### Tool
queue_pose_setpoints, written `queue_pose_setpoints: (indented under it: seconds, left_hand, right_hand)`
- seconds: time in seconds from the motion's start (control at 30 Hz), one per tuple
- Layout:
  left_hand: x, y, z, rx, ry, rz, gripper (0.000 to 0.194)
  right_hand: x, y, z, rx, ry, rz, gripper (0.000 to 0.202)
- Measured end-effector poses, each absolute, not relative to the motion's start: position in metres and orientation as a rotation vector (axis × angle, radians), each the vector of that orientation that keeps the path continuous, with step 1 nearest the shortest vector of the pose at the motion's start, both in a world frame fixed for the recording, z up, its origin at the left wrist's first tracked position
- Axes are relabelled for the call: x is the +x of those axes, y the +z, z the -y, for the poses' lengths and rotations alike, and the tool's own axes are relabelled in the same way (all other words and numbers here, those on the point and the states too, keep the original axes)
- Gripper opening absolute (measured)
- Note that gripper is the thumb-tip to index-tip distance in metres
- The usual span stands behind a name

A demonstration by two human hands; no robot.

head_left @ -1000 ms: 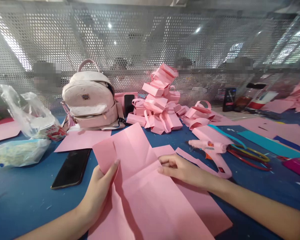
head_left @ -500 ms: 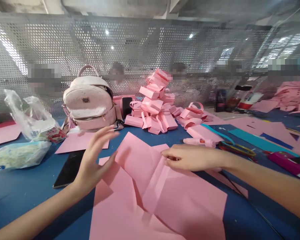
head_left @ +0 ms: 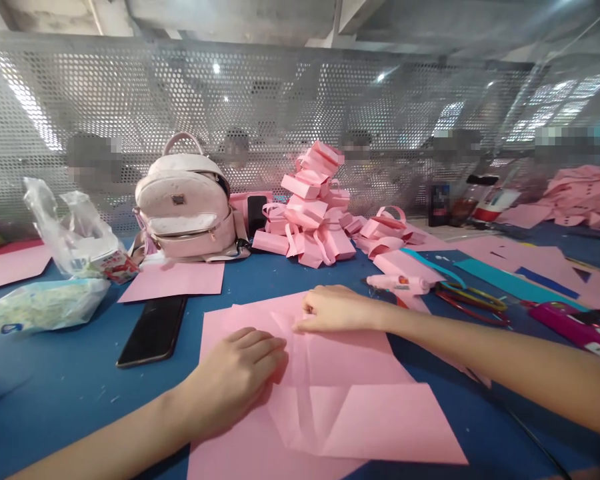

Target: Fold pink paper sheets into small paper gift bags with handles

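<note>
A folded sheet of pink paper (head_left: 375, 413) with creases down its middle lies over more pink paper (head_left: 220, 427) on the blue table. My left hand (head_left: 243, 367) rests palm down on its left part, fingers stretched out and close together, pointing to the centre crease. At the upper end of that crease my right hand (head_left: 327, 310) is closed, thumb and fingers pressed together on the paper. The underside of both hands is hidden.
A black phone (head_left: 153, 333) lies left of the paper. Behind stand a pale backpack (head_left: 183, 207) and a heap of pink paper boxes (head_left: 310, 213). A pink glue gun (head_left: 397, 285), scissors (head_left: 473, 297) and a magenta tool (head_left: 570, 323) are at right. Plastic bags (head_left: 45, 307) sit at left.
My left hand has come down from above the paper onto it and flattened. The raised folds now lie lower and spread out. My right hand has shifted slightly left.
</note>
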State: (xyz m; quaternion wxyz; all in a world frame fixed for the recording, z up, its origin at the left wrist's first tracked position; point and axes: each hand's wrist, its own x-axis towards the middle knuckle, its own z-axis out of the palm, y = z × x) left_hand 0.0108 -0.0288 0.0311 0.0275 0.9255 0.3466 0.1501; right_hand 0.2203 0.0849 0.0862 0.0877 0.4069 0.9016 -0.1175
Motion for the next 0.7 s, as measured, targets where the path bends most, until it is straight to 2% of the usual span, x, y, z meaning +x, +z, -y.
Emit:
queue_pose_setpoints:
  seconds: [0.33,0.7]
  left_hand:
    - [0.011,0.023,0.032,2.751,0.503,-1.13,0.038]
    - [0.013,0.026,0.032,2.739,0.356,-1.211,0.043]
  right_hand:
    - [0.222,0.101,-0.081,1.273,-0.446,-2.646,0.02]
    - [0.212,0.079,-0.089,1.23,-0.556,-2.643,0.034]
